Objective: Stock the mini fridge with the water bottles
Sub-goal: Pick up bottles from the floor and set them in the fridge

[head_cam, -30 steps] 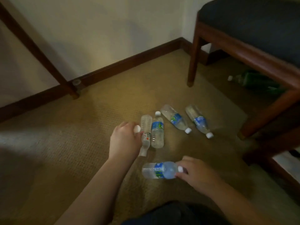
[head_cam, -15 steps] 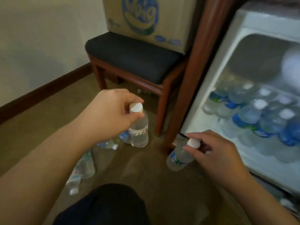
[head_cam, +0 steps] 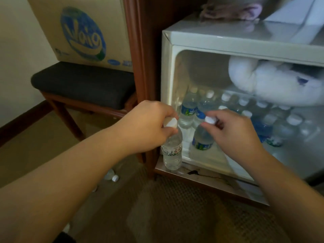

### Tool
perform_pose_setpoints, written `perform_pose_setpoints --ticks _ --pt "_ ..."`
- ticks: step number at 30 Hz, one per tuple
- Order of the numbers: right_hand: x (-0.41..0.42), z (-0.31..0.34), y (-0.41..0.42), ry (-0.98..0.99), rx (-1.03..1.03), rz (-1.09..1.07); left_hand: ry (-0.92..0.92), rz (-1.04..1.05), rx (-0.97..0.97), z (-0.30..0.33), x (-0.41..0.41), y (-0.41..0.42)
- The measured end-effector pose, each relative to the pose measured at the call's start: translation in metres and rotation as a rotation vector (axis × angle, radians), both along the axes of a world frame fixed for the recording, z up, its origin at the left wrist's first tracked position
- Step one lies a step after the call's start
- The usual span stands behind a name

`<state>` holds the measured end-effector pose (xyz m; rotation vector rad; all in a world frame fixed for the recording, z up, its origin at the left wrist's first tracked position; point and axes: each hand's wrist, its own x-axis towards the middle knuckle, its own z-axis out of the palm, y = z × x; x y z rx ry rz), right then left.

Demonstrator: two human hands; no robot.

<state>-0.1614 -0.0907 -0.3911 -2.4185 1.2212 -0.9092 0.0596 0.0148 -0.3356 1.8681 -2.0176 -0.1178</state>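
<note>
Carpeted floor [head_cam: 175, 216] underfoot, dim; open mini fridge [head_cam: 210, 39] at right inside a wooden cabinet, padded stool [head_cam: 82, 85] at left carrying a printed cardboard box [head_cam: 78, 30]. Left hand [head_cam: 149, 125] curled round the neck of a clear bottle [head_cam: 172, 151], fingers pinching just under its white cap, bottle hanging upright with base down, just outside the fridge's lower left corner and in front of the cabinet ledge. Right hand [head_cam: 235, 132] pinching the cap of a blue-labelled bottle [head_cam: 202, 137], also roughly upright, cap up, tilted slightly toward the hand, already over the fridge floor near the front left. Both grips narrow, each holding a bottle by the top. Rows of standing bottles [head_cam: 245, 113] filling the back and right of the fridge floor, caps up; a white bundle [head_cam: 271, 79] on the level above them. Open floor space only at the front left, directly ahead of and below both held bottles. Right hand nearer that gap, so probably first to set down; left bottle needing to travel right and inward past the fridge wall. Long axes vertical, matching the stored rows, so likely no turning needed, only lowering. One more bottle [head_cam: 112, 176] lying on the carpet by the stool leg, partly hidden.
</note>
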Motion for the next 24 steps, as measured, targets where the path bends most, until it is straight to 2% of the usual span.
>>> perform_pose_setpoints --ticks 3,9,13,24 --pt "0.016 0.006 -0.023 0.048 -0.018 -0.024 0.020 -0.008 -0.002 0.000 -0.005 -0.005" --pt "0.039 0.002 -0.061 0.269 -0.072 -0.048 0.031 -0.013 -0.004 0.001 -0.003 -0.007" --pt "0.045 -0.001 -0.074 0.402 -0.031 -0.026 0.002 -0.037 -0.030 0.002 -0.001 -0.007" --pt "0.048 -0.003 -0.088 0.432 -0.019 -0.049 -0.006 -0.026 -0.051 -0.007 -0.001 -0.017"
